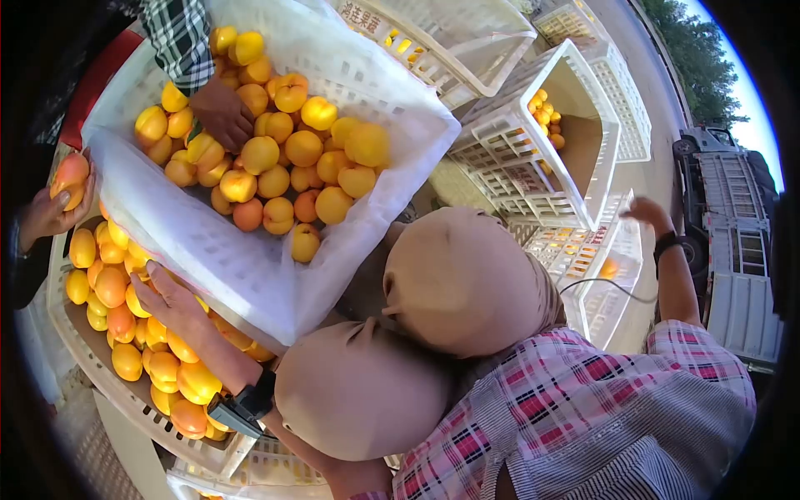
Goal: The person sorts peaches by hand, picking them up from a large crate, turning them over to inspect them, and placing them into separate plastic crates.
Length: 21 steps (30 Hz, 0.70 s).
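My left hand (173, 302), with a black band at the wrist, lies with fingers spread over the yellow-orange fruit (163, 367) in the lower crate (158, 429), beside the lined crate's edge. Out to the right, my right hand (652, 215) is raised, its fingers apart and nothing visible in them. Below it, an orange fruit (609, 268) shows at a white crate (621, 296). In front of my knees stands a white-lined crate (225, 271) holding many fruits (304, 148).
A co-worker's hand (221, 112) in a checked sleeve reaches into the lined crate. Another person's hand (48, 218) at far left holds a reddish fruit (71, 177). More white crates (525, 150) stand at upper right, and a truck (737, 242) is beyond.
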Motion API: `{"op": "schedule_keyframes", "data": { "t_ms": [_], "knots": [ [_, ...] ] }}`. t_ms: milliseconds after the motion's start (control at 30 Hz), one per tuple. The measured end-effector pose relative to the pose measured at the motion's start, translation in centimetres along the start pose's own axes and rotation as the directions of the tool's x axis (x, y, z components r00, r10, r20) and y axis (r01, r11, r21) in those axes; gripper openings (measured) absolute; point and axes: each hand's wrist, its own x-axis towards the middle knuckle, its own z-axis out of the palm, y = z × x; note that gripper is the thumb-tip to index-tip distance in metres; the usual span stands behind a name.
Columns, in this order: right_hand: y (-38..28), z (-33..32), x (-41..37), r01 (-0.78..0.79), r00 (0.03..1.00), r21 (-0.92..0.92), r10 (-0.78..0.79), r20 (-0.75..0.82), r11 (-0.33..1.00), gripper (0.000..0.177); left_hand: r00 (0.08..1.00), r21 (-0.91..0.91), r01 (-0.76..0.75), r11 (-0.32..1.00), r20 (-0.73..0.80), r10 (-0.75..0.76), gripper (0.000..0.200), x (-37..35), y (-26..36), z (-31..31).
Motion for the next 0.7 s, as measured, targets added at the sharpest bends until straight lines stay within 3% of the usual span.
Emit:
{"op": "schedule_keyframes", "data": {
  "t_ms": [33, 67, 100, 133, 167, 200, 233, 267, 333, 367, 400, 433, 467, 500, 533, 600, 700],
  "knots": [
    [-5.2, -7.0, 0.4, -0.282, 0.946, 0.244, 0.228, 0.230, 0.928, 0.053, 1.000, -0.004, -0.002, 1.000, 0.004, 0.002, 0.072, 0.0, 0.0, 0.1],
    [-8.7, -11.7, 1.0, -0.266, 0.956, 0.299, 0.211, 0.201, 0.917, 0.053, 1.000, -0.046, 0.006, 0.999, 0.003, -0.006, 0.072, 0.0, 0.1, 0.2],
    [-11.6, -16.7, 1.6, 0.033, 0.998, 0.240, -0.045, 0.046, 0.970, 0.048, 1.000, -0.088, 0.016, 0.996, -0.004, -0.017, 0.073, -0.1, 0.2, 0.2],
    [-16.4, -22.4, 0.8, 0.068, 0.997, 0.316, -0.071, 0.000, 0.946, 0.034, 1.000, -0.092, 0.021, 0.996, -0.012, -0.022, 0.073, -0.1, 0.3, 0.1],
    [-20.6, -27.2, -0.2, 0.384, 0.911, 0.195, -0.336, -0.238, 0.903, 0.024, 0.999, -0.081, 0.029, 0.996, -0.019, -0.030, 0.072, -0.3, 0.5, 0.1],
    [-23.7, -30.1, 0.0, 0.634, 0.716, 0.039, -0.567, -0.408, 0.772, 0.024, 0.999, -0.078, 0.034, 0.996, -0.020, -0.035, 0.072, -0.3, 0.7, 0.0],
    [-26.8, -33.0, 0.1, 0.774, 0.433, -0.197, -0.730, -0.529, 0.602, 0.025, 0.999, -0.074, 0.039, 0.996, -0.022, -0.040, 0.072, -0.3, 0.8, 0.0],
    [-32.0, -35.4, -1.5, 0.659, 0.749, 0.464, -0.459, -0.478, 0.592, 0.027, 0.999, -0.091, 0.049, 0.995, -0.009, -0.050, 0.070, -0.2, 0.8, -0.1],
    [-39.0, -38.0, -0.4, 0.868, 0.495, 0.341, -0.695, -0.522, 0.361, 0.032, 0.997, -0.106, 0.070, 0.992, -0.011, -0.071, 0.069, -0.2, 0.5, -0.2],
    [-42.4, -38.9, 0.3, 0.923, 0.383, 0.161, -0.797, -0.467, 0.349, 0.033, 1.000, -0.084, 0.018, 0.996, -0.016, -0.020, 0.069, -0.1, 0.1, 0.0],
    [-46.0, -38.3, 1.9, 0.963, 0.267, 0.097, -0.823, -0.501, 0.253, 0.035, 0.999, -0.061, -0.033, 0.998, -0.019, 0.032, 0.068, 0.1, -0.2, 0.1],
    [-49.6, -38.5, 3.3, 0.971, 0.218, -0.023, -0.920, -0.326, 0.238, 0.037, 0.998, -0.062, -0.050, 0.997, -0.030, 0.048, 0.066, 0.0, -0.2, 0.1],
    [-52.9, -37.5, 4.9, 0.984, 0.142, -0.071, -0.958, -0.251, 0.165, 0.039, 0.998, -0.055, -0.041, 0.998, -0.040, 0.039, 0.066, -0.1, -0.1, 0.1],
    [-55.6, -37.1, 4.6, 0.950, 0.265, -0.136, -0.957, -0.120, 0.280, 0.044, 0.998, -0.065, -0.055, 0.996, -0.030, 0.054, 0.066, -0.1, -0.1, 0.1],
    [-58.1, -35.9, 5.7, 0.926, 0.325, -0.202, -0.946, -0.001, 0.318, 0.045, 0.998, -0.074, -0.066, 0.995, -0.018, 0.065, 0.065, -0.1, 0.1, 0.1],
    [-61.3, -34.0, 6.0, 0.908, 0.349, -0.280, -0.933, 0.092, 0.312, 0.046, 0.994, -0.051, -0.099, 0.994, -0.043, 0.096, 0.065, 0.1, -0.3, 0.2],
    [-63.1, -31.0, 8.2, 0.920, 0.283, -0.310, -0.954, 0.097, 0.241, 0.042, 0.995, -0.055, -0.088, 0.995, -0.049, 0.085, 0.065, 0.0, -0.1, 0.5]
  ]
}}
